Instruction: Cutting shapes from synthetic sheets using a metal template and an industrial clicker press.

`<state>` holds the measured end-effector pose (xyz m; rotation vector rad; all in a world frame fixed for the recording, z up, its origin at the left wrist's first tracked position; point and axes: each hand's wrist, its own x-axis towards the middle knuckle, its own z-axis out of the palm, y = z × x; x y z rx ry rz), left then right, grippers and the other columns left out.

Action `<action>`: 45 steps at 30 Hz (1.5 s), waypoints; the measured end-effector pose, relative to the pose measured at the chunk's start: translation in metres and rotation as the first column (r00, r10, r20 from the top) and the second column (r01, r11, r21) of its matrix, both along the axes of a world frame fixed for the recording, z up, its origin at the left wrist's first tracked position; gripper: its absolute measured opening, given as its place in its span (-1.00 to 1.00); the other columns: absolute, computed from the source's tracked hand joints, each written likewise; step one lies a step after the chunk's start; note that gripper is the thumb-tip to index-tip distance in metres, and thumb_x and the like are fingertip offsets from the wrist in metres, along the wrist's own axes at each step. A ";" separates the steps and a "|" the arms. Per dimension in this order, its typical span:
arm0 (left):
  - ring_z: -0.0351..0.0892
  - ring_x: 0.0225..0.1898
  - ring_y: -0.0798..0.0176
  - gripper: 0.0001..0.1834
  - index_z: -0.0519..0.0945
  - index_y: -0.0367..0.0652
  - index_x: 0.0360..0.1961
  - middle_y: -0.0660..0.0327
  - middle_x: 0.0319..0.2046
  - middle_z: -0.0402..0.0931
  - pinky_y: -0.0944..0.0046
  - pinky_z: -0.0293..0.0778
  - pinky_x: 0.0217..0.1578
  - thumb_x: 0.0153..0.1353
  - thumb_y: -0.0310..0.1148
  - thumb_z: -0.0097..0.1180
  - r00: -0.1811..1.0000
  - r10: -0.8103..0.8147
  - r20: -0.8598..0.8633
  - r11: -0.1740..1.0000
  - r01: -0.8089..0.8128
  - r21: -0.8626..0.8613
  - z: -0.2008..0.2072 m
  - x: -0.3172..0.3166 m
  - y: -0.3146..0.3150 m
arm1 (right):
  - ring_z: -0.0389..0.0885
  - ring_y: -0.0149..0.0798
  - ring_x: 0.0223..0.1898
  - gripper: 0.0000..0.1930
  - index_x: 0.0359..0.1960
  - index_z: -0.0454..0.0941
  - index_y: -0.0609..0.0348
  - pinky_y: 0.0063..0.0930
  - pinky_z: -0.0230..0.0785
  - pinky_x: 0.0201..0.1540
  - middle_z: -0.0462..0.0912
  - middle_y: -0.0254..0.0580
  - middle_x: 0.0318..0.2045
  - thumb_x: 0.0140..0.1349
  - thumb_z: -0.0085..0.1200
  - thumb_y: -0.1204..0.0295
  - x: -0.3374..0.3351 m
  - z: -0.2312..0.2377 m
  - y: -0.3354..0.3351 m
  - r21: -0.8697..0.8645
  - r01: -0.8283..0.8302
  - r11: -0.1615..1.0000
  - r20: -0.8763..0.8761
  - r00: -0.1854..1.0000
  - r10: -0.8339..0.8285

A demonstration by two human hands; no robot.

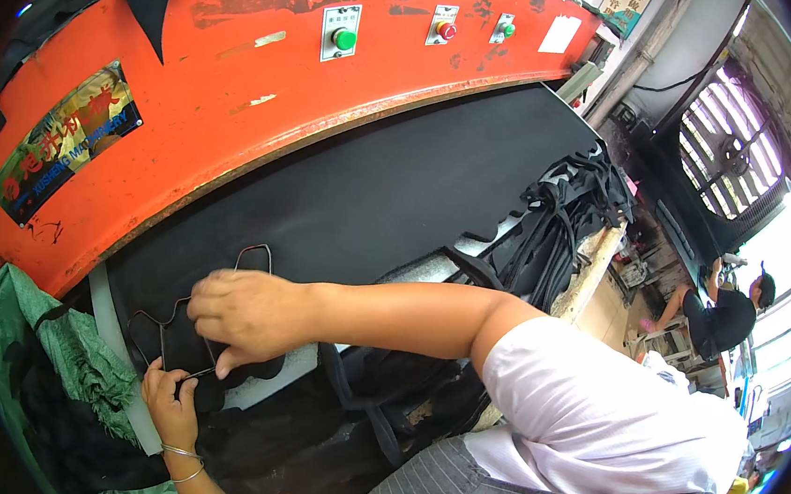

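Observation:
A thin metal cutting die [161,346], bent into a wavy outline with cross bars, lies on the left end of a black sheet of material [371,183]. My right hand [256,314] reaches across from the right and is closed over the die's middle, hiding part of it. At the die's near edge, my left hand [172,398], with bangles on its wrist, pinches the metal between thumb and fingers. Dark cut edges of the sheet show under and just in front of the die.
An orange-red machine beam [242,100] with push buttons spans the far side, above the sheet. Black offcut strips [563,223] hang at the sheet's right front. Green woven sacking [75,350] stands at the left. Another person [726,317] sits far right.

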<state>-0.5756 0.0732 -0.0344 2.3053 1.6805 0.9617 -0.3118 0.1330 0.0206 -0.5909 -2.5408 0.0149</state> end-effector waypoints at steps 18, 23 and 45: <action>0.29 0.27 -0.05 -0.37 0.38 -0.20 0.23 -0.01 0.19 0.40 0.01 0.18 0.25 0.29 0.03 0.00 0.949 0.230 -0.217 0.973 -0.225 0.045 -0.006 -0.023 0.002 | 0.64 -0.19 -0.44 -0.60 -0.25 0.50 0.27 -0.30 0.43 -0.33 0.65 -0.22 -0.54 0.29 0.05 0.09 -0.025 0.148 0.003 -0.637 0.241 0.732 0.454 0.885 0.103; 0.47 0.09 -0.03 -0.63 0.62 -0.22 -0.05 0.06 -0.05 0.57 0.11 0.38 0.08 0.22 -0.20 0.11 0.988 0.142 0.065 0.990 -0.141 -0.025 -0.001 -0.028 0.007 | 0.63 0.04 -0.26 -0.59 -0.14 0.53 0.17 -0.13 0.43 -0.16 0.65 -0.02 -0.44 0.31 -0.04 0.05 -0.018 0.102 0.016 -0.386 0.274 0.881 0.580 0.814 0.001; 0.43 -0.12 -0.01 -0.64 0.72 -0.16 -0.21 0.11 -0.26 0.59 0.12 0.39 -0.04 0.05 -0.13 0.29 0.865 0.491 0.102 0.871 -0.486 -0.069 -0.016 -0.058 0.049 | 0.32 0.05 0.20 -0.43 0.00 0.56 -0.04 -0.01 0.11 0.25 0.35 0.03 0.18 -0.12 0.39 0.16 -0.017 -0.033 0.020 0.019 0.507 0.862 0.011 0.862 -0.507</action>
